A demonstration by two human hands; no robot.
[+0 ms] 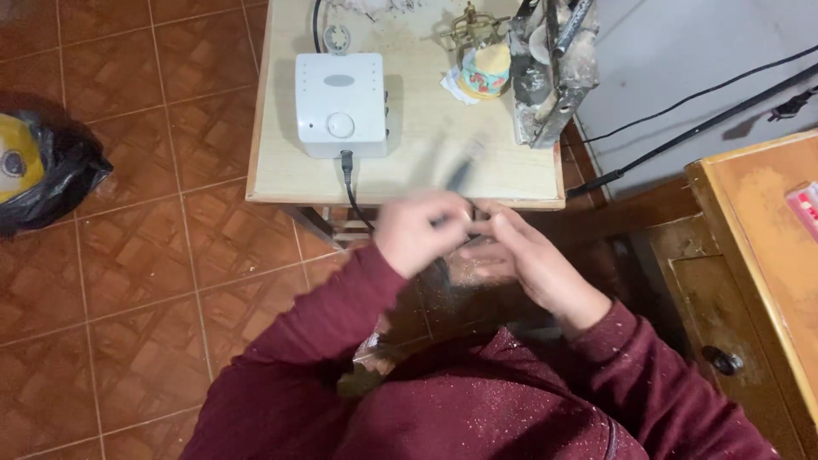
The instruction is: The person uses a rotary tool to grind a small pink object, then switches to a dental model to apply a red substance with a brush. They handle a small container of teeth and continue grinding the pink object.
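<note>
Brown tiled floor point(128, 281), small pale tabletop point(426, 162) dusted with fine powder, white wall behind. Work in hand: a slim dark handpiece tool point(458, 177), blurred, rising from the left hand point(417, 232) just in front of the tabletop's near edge. Left grip closed around the tool's lower end. Right hand point(532, 260) touching the left at the fingertips, fingers pinched together on something too small and hidden to name; cannot tell what it holds. Judged step: fine work with the tool tip on a small piece held between both hands; the next move would call for a steady right pinch and a light, controlled tool angle. On the tabletop, behind the hands: a white control box point(341, 102) with round knob, its black cord point(351, 192) dropping off the near edge. To the right of the box, a small yellow-topped painted jar point(486, 70), then a dusty metal stand point(550, 72) at the tabletop's right end. Off the tabletop's left, a black bag point(51, 175) on the floor; off its right, a wooden cabinet point(758, 255). Maroon sleeves point(332, 319) speckled with dust.
</note>
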